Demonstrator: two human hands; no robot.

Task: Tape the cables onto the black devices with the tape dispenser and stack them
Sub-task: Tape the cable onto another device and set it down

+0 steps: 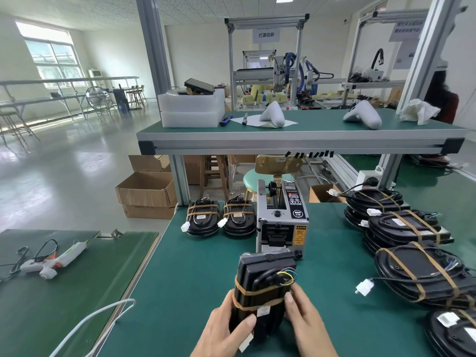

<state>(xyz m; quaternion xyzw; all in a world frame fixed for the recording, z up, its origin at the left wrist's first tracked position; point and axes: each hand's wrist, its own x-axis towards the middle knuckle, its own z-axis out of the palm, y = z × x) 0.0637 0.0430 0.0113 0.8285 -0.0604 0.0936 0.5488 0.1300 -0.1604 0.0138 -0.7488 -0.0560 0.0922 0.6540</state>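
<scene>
I hold one black device (260, 282) upright on its edge, just in front of the tape dispenser (282, 217). Brown tape bands wrap its middle and a coiled cable with coloured wires lies on its face. My left hand (226, 328) grips its left side with the thumb across the front. My right hand (306, 323) grips the right side, fingertips on the tape. Two taped devices (203, 217) (239, 216) stand side by side left of the dispenser. A pile of taped devices (412, 228) lies at the right.
A glue gun (54, 261) with its cord lies on the lower table at left. A white cable (103, 315) crosses the table's left edge. An upper shelf (296, 140) overhangs the back. Cardboard boxes (146, 194) sit on the floor behind.
</scene>
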